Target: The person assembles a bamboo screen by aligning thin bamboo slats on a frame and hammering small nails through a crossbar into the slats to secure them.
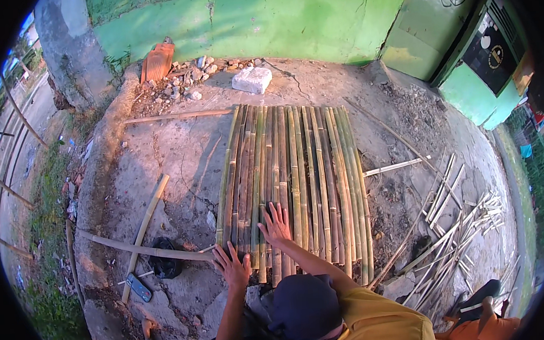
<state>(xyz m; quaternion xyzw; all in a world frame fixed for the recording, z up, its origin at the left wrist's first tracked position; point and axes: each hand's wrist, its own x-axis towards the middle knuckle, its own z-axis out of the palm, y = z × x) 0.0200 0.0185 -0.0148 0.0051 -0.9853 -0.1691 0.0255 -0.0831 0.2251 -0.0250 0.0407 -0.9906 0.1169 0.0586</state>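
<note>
Neither of my own hands shows. In front of me a person in a dark cap [304,307] and yellow shirt [378,318] bends over a row of bamboo poles [294,181] laid side by side. That person's right hand [276,226] lies flat on the poles with its fingers spread. A left hand [233,269], apparently the same person's, spreads at the near left corner; its arm comes in from the lower edge. Close to it ends a long bamboo strip [147,250]. The poles are green, yellow and brown, with uneven near ends.
Left of the poles lie a dark phone [138,287], a black plastic bag [165,259] and another bamboo strip [148,222]. Split strips [454,240] are heaped at right, near another person's orange clothing [486,328]. A white block [252,80] and rubble [187,76] lie by the green wall [289,27].
</note>
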